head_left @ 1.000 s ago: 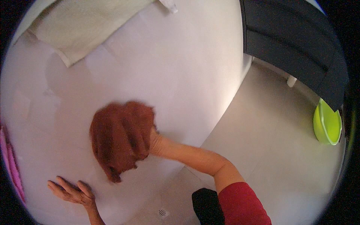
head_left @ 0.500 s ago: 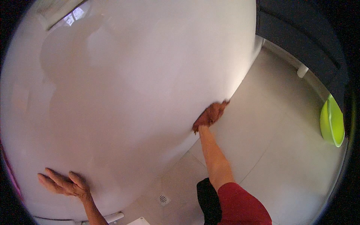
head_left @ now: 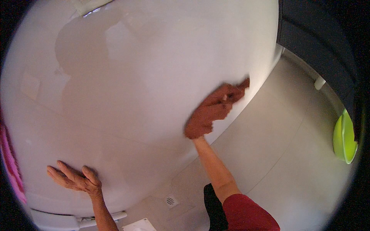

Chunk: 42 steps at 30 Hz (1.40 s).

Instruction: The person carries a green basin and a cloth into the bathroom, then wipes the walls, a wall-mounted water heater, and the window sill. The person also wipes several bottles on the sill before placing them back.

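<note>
R hand (head_left: 198,141): mostly hidden under brown cloth (head_left: 210,111), only wrist area shows. Can't tell if fingers are spread or gripping, cloth covers them. Cloth is against pale glossy wall (head_left: 154,77), low down, R of ctr, near the edge where wall meets grey floor (head_left: 277,154). It runs diag, lower L to upper R, w/ a narrow tip at the upper end; edges a bit blurred.

L hand (head_left: 75,179): bare, no obj in it, fingers spread, looks flat on wall, lower L, well apart from cloth. L forearm bare, comes in from bottom edge. R arm comes in from bottom too, red sleeve (head_left: 248,211) on upper part, black fabric (head_left: 215,210) just L of it.

Surroundings: dark cabinet (head_left: 316,42) upper R, lime basin (head_left: 343,140) below it at R rim. Pink towel (head_left: 10,163) at far L rim. Floor drain (head_left: 170,200) bottom ctr, btwn the two forearms. Faint shadow/reflection on wall, upper L.
</note>
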### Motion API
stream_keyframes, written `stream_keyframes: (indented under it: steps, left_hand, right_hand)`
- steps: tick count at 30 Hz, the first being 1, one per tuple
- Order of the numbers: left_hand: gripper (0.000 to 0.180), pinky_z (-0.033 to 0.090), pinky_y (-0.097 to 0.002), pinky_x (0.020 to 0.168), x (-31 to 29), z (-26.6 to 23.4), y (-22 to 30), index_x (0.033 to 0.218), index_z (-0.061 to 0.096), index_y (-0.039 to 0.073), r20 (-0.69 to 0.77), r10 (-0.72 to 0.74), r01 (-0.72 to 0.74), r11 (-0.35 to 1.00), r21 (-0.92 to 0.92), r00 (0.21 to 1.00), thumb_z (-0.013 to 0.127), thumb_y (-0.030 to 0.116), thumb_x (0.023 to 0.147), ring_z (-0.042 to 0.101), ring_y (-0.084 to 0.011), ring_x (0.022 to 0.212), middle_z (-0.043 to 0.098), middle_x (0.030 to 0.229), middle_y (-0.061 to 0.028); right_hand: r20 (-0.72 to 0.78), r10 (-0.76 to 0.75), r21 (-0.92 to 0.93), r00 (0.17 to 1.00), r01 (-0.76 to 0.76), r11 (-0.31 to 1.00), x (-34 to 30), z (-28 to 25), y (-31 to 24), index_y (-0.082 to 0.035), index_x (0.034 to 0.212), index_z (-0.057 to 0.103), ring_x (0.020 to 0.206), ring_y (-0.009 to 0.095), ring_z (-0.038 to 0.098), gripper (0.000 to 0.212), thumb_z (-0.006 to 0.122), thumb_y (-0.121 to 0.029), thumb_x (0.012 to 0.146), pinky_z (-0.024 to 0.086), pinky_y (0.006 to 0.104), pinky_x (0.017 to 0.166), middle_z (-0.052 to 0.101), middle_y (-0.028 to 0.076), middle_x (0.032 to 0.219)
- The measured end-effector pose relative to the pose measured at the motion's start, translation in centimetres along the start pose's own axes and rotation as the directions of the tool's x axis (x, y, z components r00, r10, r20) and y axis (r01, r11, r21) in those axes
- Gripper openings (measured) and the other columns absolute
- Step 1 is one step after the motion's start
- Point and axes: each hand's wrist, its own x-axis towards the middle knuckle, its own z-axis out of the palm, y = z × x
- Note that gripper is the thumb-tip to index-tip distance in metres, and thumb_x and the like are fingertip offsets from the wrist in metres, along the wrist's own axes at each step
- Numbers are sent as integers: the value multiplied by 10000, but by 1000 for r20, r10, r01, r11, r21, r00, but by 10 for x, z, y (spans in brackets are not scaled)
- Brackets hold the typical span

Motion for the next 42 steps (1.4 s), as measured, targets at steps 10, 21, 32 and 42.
stream_keyframes:
  steps: [10,21,32,42]
  left_hand:
    - [633,158,-522,1078,-1,-10,-4,1359,357,-4,-3,-22,22,999,-31,1000,367,463,931,185,-413,1335,178,1450,-258]
    - [594,126,-558,1071,-9,-18,-10,1369,334,9,8,-9,9,999,-36,1000,404,374,905,169,-432,1337,161,1443,-273]
    - [597,111,-597,1050,-13,-24,-14,1312,447,90,2,-128,128,991,-40,992,484,446,835,228,-456,1312,242,1423,-272]
    - [538,109,-601,1040,-16,-41,-6,1257,500,147,93,-138,150,979,-138,986,512,472,828,202,-436,1328,251,1432,-232]
  right_hand:
    - [448,-847,488,285,716,499,-111,-23,-122,-70,1344,356,1270,349,298,693,516,-486,813,152,487,1081,378,170,1348]
    - [119,54,-88,991,-43,995,25,-29,52,-76,1360,335,1280,342,290,690,503,-486,831,148,481,1085,363,161,1365]
    - [554,-774,415,307,704,576,-154,-47,-183,-83,1376,315,1290,334,282,687,490,-486,849,144,475,1089,348,153,1381]
    - [319,-860,200,399,858,473,-70,-26,-284,-115,940,502,991,321,445,342,504,-395,743,263,507,835,510,142,1031]
